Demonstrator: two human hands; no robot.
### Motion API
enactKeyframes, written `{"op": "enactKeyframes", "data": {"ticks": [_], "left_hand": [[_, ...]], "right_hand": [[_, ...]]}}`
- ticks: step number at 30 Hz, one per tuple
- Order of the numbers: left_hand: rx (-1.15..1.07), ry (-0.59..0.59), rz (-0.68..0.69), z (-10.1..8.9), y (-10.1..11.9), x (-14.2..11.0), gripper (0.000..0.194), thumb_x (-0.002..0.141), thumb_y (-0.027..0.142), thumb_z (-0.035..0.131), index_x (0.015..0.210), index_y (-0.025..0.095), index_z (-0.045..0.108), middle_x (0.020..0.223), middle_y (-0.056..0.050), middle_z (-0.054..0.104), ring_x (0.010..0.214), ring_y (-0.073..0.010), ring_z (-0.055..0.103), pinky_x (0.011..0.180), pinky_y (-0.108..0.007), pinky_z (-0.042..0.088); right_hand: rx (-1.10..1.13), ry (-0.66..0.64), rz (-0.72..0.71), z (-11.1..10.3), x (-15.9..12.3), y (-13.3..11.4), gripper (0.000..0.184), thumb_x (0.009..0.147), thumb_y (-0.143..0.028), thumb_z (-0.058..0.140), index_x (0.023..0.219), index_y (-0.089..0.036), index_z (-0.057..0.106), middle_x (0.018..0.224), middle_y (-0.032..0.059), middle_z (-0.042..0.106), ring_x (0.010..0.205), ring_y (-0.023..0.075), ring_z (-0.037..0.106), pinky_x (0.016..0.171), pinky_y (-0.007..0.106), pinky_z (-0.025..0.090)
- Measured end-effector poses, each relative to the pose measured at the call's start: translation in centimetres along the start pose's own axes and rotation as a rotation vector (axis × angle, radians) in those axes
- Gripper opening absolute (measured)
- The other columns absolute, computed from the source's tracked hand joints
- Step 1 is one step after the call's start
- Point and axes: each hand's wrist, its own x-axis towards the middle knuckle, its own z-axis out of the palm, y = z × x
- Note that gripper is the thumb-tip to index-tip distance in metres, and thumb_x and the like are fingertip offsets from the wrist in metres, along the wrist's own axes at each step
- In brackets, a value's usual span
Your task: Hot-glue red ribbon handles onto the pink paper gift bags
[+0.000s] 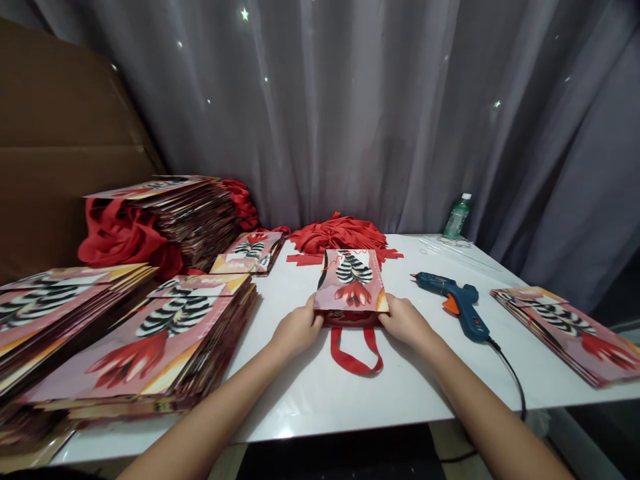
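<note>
A folded printed paper bag [351, 281] lies flat in the middle of the white table [400, 393], its red ribbon handle [355, 355] looping toward me. My left hand [296, 329] grips the bag's near left corner with curled fingers. My right hand [406, 321] grips the near right corner the same way. A heap of red ribbon strips [340, 236] lies just beyond the bag.
A blue glue gun [456, 303] with a black cord lies right of the bag. Flat bags are stacked at the right edge [570, 330], at the left [150, 347], and farther back [165, 217]. A green bottle [457, 217] stands by the grey curtain.
</note>
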Motion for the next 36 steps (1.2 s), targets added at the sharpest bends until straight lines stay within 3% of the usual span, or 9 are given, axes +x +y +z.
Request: {"op": "enactKeyframes", "data": {"ticks": [6, 11, 18, 21, 24, 26, 29, 32, 36], "left_hand": [[0.13, -0.018, 0.001, -0.3, -1.2, -0.6, 0.059, 0.093, 0.022, 0.029, 0.15, 0.008, 0.026, 0.104, -0.022, 0.071, 0.094, -0.0354, 0.069, 0.073, -0.041, 0.048], [0.187, -0.023, -0.003, -0.4, -1.5, -0.9, 0.059, 0.093, 0.023, 0.03, 0.151, 0.01, 0.028, 0.105, -0.021, 0.071, 0.094, -0.0335, 0.07, 0.075, -0.04, 0.049], [0.21, 0.032, -0.059, -1.2, -1.3, -2.4, 0.058, 0.095, 0.043, 0.037, 0.143, 0.01, 0.037, 0.102, -0.019, 0.071, 0.088, -0.0338, 0.07, 0.066, -0.036, 0.048], [0.21, 0.102, 0.016, -1.4, 0.0, -4.4, 0.042, 0.096, 0.045, 0.04, 0.118, 0.013, 0.054, 0.099, -0.015, 0.069, 0.087, -0.0311, 0.069, 0.065, -0.034, 0.049], [0.19, 0.068, 0.276, -0.8, 2.3, -5.3, 0.024, 0.097, 0.025, 0.036, 0.1, 0.017, 0.059, 0.097, -0.011, 0.067, 0.089, -0.0261, 0.066, 0.074, -0.035, 0.051], [0.219, 0.027, 0.391, 0.0, 3.8, -4.5, 0.028, 0.09, 0.009, 0.039, 0.106, 0.015, 0.061, 0.104, -0.013, 0.066, 0.096, -0.026, 0.064, 0.08, -0.035, 0.052], [0.278, 0.036, 0.391, 1.2, 4.5, -1.9, 0.038, 0.086, 0.001, 0.038, 0.114, 0.008, 0.062, 0.111, -0.017, 0.066, 0.107, -0.0294, 0.06, 0.095, -0.041, 0.047], [0.299, 0.035, 0.317, 2.0, 3.6, 0.4, 0.034, 0.085, 0.001, 0.04, 0.107, 0.004, 0.066, 0.103, -0.021, 0.067, 0.097, -0.0319, 0.065, 0.087, -0.043, 0.05], [0.298, 0.046, 0.243, 2.6, 1.9, 1.8, 0.022, 0.083, 0.005, 0.051, 0.095, 0.007, 0.069, 0.088, -0.019, 0.068, 0.083, -0.0305, 0.068, 0.08, -0.043, 0.051]], "right_hand": [[-0.102, -0.035, 0.014, -0.4, -0.1, -0.2, 0.041, 0.085, -0.003, 0.043, 0.123, -0.011, 0.056, 0.099, 0.0167, 0.071, 0.091, 0.0259, 0.069, 0.068, 0.027, 0.04], [-0.182, -0.038, 0.038, 0.2, 0.2, -0.5, 0.043, 0.086, -0.003, 0.045, 0.128, -0.01, 0.052, 0.094, 0.018, 0.071, 0.085, 0.0286, 0.069, 0.064, 0.029, 0.037], [-0.257, 0.017, 0.02, -0.9, -1.9, -1.6, 0.059, 0.092, -0.022, 0.053, 0.146, -0.007, 0.033, 0.108, 0.0187, 0.07, 0.094, 0.0301, 0.067, 0.063, 0.031, 0.04], [-0.36, -0.004, 0.002, -1.5, -4.3, -3.2, 0.034, 0.094, -0.023, 0.052, 0.125, -0.01, 0.058, 0.101, 0.0177, 0.071, 0.095, 0.0308, 0.067, 0.063, 0.031, 0.042], [-0.348, -0.123, -0.157, -0.9, -5.1, -5.0, 0.025, 0.091, -0.007, 0.045, 0.098, -0.015, 0.068, 0.091, 0.0131, 0.072, 0.084, 0.0254, 0.069, 0.062, 0.029, 0.043], [-0.336, -0.139, -0.308, 0.1, -4.1, -5.9, 0.031, 0.085, 0.0, 0.045, 0.103, -0.013, 0.067, 0.101, 0.014, 0.072, 0.089, 0.0242, 0.068, 0.068, 0.028, 0.046], [-0.373, -0.131, -0.434, 1.8, -1.4, -6.4, 0.036, 0.081, 0.003, 0.049, 0.112, -0.008, 0.065, 0.114, 0.0175, 0.068, 0.103, 0.0249, 0.065, 0.086, 0.029, 0.047], [-0.415, -0.107, -0.406, 3.0, 0.8, -5.8, 0.034, 0.082, 0.0, 0.052, 0.112, -0.006, 0.065, 0.11, 0.0193, 0.069, 0.103, 0.028, 0.065, 0.09, 0.034, 0.046], [-0.465, -0.066, -0.315, 3.9, 2.3, -4.5, 0.026, 0.085, -0.004, 0.053, 0.105, -0.007, 0.068, 0.101, 0.0209, 0.07, 0.092, 0.0286, 0.068, 0.08, 0.035, 0.048]]}}
